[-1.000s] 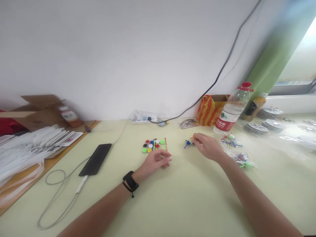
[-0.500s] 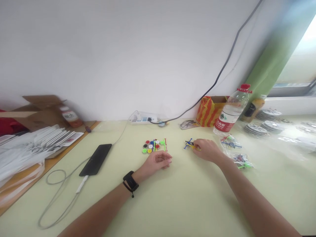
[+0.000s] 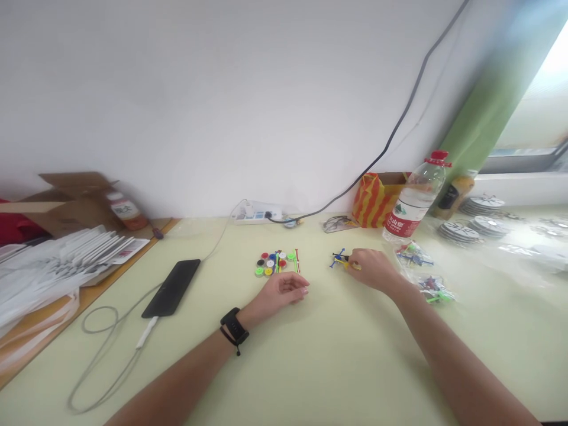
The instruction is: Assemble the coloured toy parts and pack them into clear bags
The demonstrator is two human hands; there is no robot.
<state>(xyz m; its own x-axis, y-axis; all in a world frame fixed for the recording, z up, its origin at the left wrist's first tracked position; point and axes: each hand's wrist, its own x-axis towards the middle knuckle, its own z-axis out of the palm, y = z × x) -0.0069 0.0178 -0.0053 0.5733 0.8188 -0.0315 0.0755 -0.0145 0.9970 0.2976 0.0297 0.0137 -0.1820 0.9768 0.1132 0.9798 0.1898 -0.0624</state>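
Note:
My right hand [image 3: 370,267] reaches down to a small pile of blue, black and yellow plastic sticks [image 3: 339,259]. Its fingertips are closed on a yellow plastic stick [image 3: 355,266], partly covered by the fingers. My left hand [image 3: 284,289] rests on its side on the table, fingers loosely bent and apart, nothing in it; a black watch [image 3: 235,325] is on that wrist. Just beyond it lie small round plastic wheels [image 3: 270,263] in several colours, with green, red and white plastic sticks [image 3: 295,260] beside them.
To the right are clear bags of coloured parts [image 3: 432,289], a large water bottle [image 3: 410,201] and stacks of white discs [image 3: 459,232]. A phone [image 3: 173,288] on a cable lies left, near white packets [image 3: 89,254] and a cardboard box [image 3: 75,204]. A power strip [image 3: 257,214] is against the wall.
The yellow stick at my right fingertips has shifted slightly to the right, away from the blue ones. My left hand has stayed in place.

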